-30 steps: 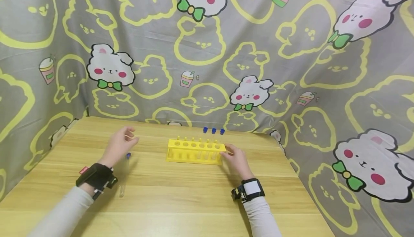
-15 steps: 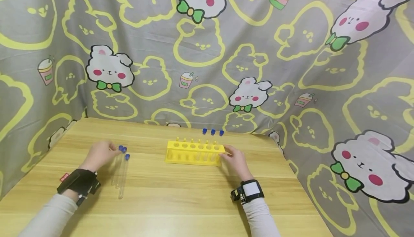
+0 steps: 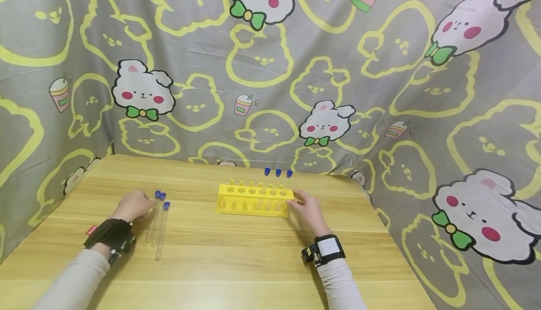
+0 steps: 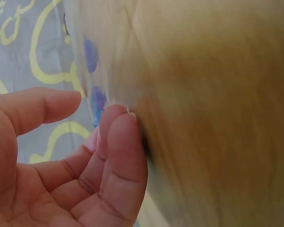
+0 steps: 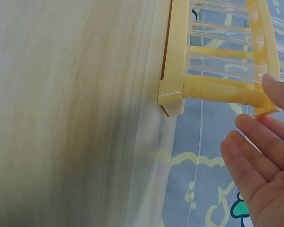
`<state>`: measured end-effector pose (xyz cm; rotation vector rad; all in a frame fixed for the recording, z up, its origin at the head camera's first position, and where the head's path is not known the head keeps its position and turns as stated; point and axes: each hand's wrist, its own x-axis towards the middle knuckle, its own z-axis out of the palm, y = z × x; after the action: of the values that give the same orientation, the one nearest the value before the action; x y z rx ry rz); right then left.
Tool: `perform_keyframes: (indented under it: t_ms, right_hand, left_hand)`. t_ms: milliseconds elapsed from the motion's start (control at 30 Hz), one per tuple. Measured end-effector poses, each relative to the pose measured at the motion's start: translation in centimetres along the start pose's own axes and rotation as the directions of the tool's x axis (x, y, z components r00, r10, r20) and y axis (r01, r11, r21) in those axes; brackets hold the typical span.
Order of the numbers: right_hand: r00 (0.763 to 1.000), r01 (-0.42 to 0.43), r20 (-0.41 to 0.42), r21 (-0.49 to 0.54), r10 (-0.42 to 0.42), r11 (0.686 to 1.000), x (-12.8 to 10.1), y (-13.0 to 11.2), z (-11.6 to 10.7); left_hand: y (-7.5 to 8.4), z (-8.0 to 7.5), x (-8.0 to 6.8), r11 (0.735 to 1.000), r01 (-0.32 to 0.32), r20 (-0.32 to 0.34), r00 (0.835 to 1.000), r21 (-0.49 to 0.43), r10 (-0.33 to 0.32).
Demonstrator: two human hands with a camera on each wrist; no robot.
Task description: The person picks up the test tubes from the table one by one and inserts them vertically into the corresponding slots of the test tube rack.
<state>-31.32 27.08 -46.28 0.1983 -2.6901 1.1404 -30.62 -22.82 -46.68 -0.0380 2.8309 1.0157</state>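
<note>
Three clear test tubes (image 3: pixel 162 232) with blue stoppers lie side by side on the table at the left. My left hand (image 3: pixel 137 205) is beside their stoppered ends. In the left wrist view its thumb stands apart from the bent fingers (image 4: pixel 125 151), and blurred blue stoppers (image 4: pixel 98 98) show beyond them. A yellow test tube rack (image 3: pixel 256 195) stands mid-table, several clear tubes in its right-hand holes. My right hand (image 3: pixel 308 206) holds the rack's right end by the upper corner, thumb (image 5: pixel 270 87) on the top plate and forefinger at its end.
Three loose blue stoppers (image 3: pixel 278 173) stand in a row behind the rack, near the table's far edge. A patterned grey curtain (image 3: pixel 203 56) rises behind and on both sides of the wooden table (image 3: pixel 236 263).
My left hand has moved left and back towards me, from above the tubes to beside their stoppers, uncovering them. The right hand has kept its place on the rack.
</note>
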Motion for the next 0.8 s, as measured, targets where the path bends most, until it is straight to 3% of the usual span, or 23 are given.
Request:
perform_keyframes:
  t_ms: [300, 800]
  right_hand:
    - [1.0, -0.01, 0.008, 0.002, 0.01, 1.0, -0.01, -0.16, 0.05]
    - [1.0, 0.009, 0.009, 0.003, -0.009, 1.0, -0.06, -0.34, -0.13]
  left_hand:
    - [-0.22, 0.17, 0.86, 1.0, 0.016, 0.01, 1.0, -0.009, -0.016]
    - [-0.17, 0.02, 0.89, 0.997, 0.05, 0.029, 0.998, -0.054, -0.049]
